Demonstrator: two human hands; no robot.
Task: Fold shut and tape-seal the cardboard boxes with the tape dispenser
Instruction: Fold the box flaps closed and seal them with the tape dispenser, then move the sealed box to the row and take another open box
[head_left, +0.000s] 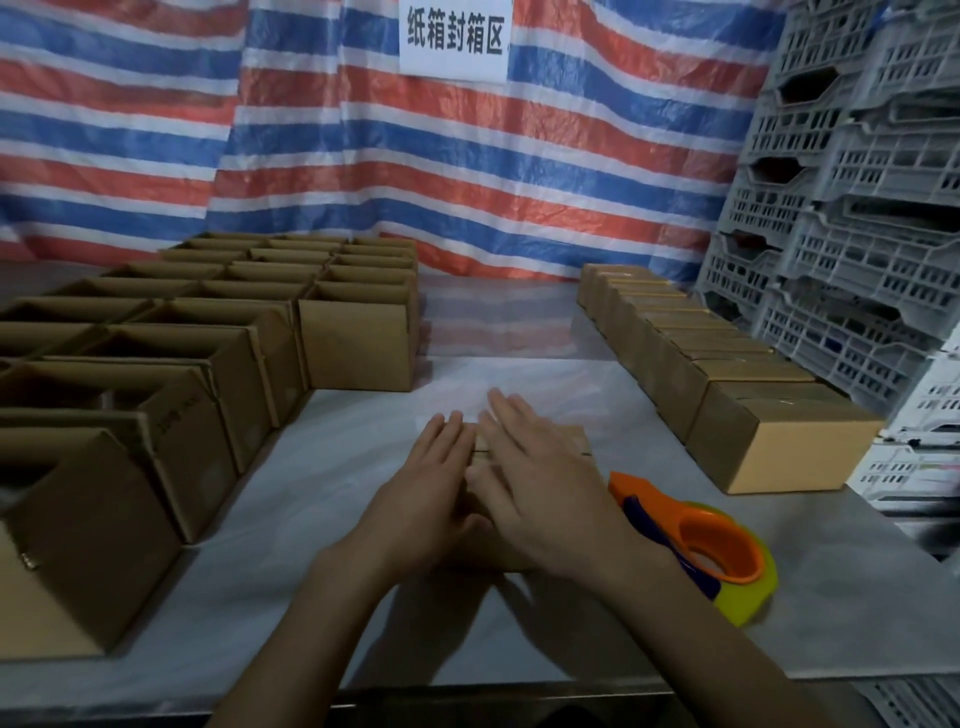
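Two hands: both lie flat, fingers straight, on one small cardboard box (575, 439).
Left hand (426, 483): palm down on the box's left half, gripping nothing.
Right hand (540, 493): palm down on its right half, slightly blurred, gripping nothing.
Box position: mid-table (337, 545), flaps folded down, seam showing between the hands.
Tape dispenser (675, 519): orange, yellow and blue, lying just right of the right wrist, untouched.
Open boxes (358, 343): grouped at the left.
Closed boxes (789, 447): one row along the right, beside grey crates (857, 208).
Backdrop: striped tarp (363, 156) with a white sign (454, 39).
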